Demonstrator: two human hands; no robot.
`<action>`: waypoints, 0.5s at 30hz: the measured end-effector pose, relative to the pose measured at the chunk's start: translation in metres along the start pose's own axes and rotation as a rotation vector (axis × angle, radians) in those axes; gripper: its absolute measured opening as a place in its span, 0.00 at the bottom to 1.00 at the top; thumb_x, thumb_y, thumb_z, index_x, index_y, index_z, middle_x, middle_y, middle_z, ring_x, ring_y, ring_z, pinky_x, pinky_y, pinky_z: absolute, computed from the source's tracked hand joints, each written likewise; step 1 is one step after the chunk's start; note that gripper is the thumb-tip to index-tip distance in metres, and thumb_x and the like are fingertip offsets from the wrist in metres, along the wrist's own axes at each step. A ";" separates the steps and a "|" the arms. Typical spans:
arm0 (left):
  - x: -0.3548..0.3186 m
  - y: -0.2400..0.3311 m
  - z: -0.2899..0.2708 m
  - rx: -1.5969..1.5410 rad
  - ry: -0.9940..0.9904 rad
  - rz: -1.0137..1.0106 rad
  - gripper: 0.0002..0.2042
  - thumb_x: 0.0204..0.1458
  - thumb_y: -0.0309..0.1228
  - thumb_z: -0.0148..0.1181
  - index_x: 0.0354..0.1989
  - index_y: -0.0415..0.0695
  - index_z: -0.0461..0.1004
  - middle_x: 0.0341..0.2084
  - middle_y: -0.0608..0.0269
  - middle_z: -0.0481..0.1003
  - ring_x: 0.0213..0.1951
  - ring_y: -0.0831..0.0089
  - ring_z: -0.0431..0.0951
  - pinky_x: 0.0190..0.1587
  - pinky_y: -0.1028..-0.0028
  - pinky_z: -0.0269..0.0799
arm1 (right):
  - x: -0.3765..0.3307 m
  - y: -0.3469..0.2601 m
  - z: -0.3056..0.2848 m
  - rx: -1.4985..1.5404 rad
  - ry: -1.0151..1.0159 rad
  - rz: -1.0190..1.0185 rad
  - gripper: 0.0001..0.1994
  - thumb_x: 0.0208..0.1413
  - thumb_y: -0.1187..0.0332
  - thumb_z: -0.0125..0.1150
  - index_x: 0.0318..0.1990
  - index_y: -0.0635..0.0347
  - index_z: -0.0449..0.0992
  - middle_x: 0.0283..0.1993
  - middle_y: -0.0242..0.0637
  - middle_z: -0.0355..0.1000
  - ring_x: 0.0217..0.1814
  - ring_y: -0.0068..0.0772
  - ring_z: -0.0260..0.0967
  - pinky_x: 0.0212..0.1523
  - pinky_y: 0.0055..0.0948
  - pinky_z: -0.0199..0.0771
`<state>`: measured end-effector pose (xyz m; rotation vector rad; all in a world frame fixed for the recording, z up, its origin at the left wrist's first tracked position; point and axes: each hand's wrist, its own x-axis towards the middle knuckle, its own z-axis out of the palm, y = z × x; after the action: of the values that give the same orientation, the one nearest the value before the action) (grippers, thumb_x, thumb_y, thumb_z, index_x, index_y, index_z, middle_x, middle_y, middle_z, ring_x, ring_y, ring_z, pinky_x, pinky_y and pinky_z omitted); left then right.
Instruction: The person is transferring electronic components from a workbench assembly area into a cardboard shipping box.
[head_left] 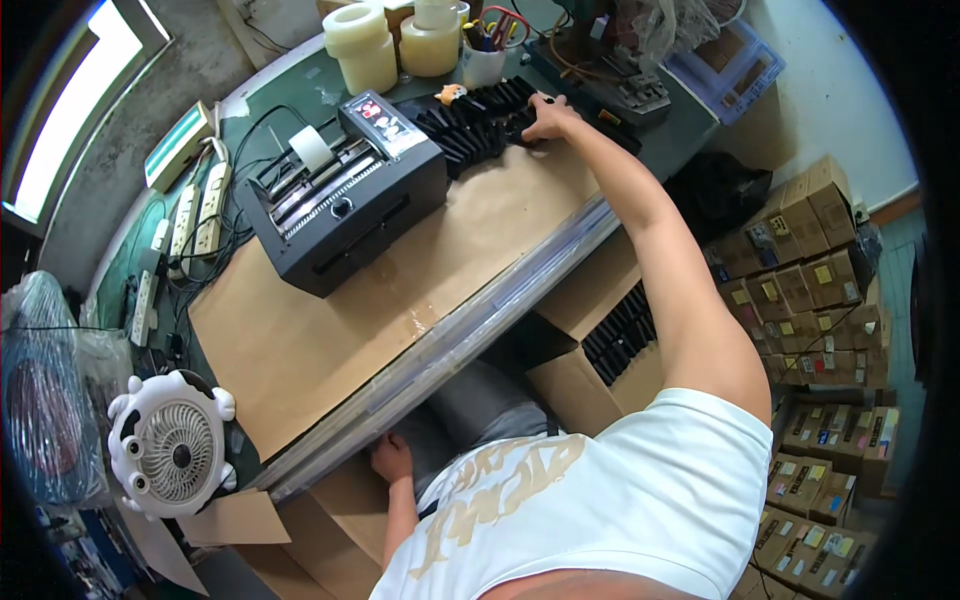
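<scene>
My right arm stretches across the table to the far side. There my right hand [550, 119] is at the right end of a heap of slim black pieces [462, 138], its thumb and fingers around some of them. The exact kind of these pieces is too small to make out. My left hand [392, 458] is low by my thigh, near the table's front edge, its fingers curled and partly hidden. Between the heap and the table's left side stands a dark tape-dispenser-like machine [350, 215] with a white roll [311, 148] on top.
Brown paper board [400, 320] covers the tabletop's front. An open carton [565, 395] of black pieces stands below it, right of my legs. Tape rolls [360, 55] and a tool cup [484, 66] stand behind. A white fan [175, 445], power strips [210, 210] and stacked boxes [800, 280] flank me.
</scene>
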<state>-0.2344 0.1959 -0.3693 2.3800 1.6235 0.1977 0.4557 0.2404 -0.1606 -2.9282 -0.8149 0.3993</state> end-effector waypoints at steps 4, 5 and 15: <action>-0.001 -0.003 0.005 0.012 0.004 -0.010 0.10 0.50 0.37 0.49 0.35 0.51 0.76 0.22 0.51 0.76 0.24 0.44 0.73 0.28 0.52 0.67 | -0.005 0.004 0.002 -0.064 0.011 -0.030 0.43 0.34 0.39 0.67 0.62 0.34 0.59 0.61 0.55 0.50 0.54 0.61 0.61 0.54 0.48 0.66; 0.001 -0.003 0.005 0.015 0.010 -0.003 0.10 0.50 0.37 0.49 0.35 0.51 0.76 0.22 0.51 0.76 0.23 0.44 0.73 0.28 0.52 0.67 | -0.010 -0.001 0.002 -0.052 0.024 -0.029 0.43 0.34 0.39 0.67 0.62 0.34 0.59 0.61 0.55 0.51 0.54 0.61 0.61 0.54 0.48 0.66; -0.001 -0.005 0.006 0.038 0.022 -0.002 0.10 0.50 0.37 0.48 0.34 0.50 0.75 0.22 0.51 0.76 0.24 0.44 0.74 0.28 0.52 0.68 | -0.009 0.006 0.003 0.016 0.081 -0.076 0.41 0.33 0.38 0.68 0.59 0.33 0.63 0.58 0.52 0.52 0.50 0.60 0.63 0.53 0.47 0.67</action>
<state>-0.2375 0.1960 -0.3768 2.4124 1.6535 0.1956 0.4500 0.2308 -0.1622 -2.8667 -0.9036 0.2778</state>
